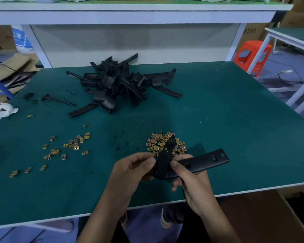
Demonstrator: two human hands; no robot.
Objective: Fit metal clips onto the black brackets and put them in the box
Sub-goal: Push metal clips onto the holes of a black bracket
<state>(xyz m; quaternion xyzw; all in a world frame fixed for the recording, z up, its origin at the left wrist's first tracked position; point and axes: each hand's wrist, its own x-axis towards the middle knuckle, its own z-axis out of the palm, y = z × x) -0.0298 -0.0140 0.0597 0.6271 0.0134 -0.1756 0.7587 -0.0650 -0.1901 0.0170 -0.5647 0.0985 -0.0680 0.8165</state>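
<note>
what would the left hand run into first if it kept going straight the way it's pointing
Apart from the black bracket it grips, the left hand would probably first meet the heap of metal clips just beyond, though its height above the table is unclear.

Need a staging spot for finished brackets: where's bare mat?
Widest bare stretch: right side of the green mat, from the bracket pile and clip heap out to the right edge. Also the front-left strip, nearer than the scattered clips. Crowded: back centre, left-middle, around the held bracket.
</note>
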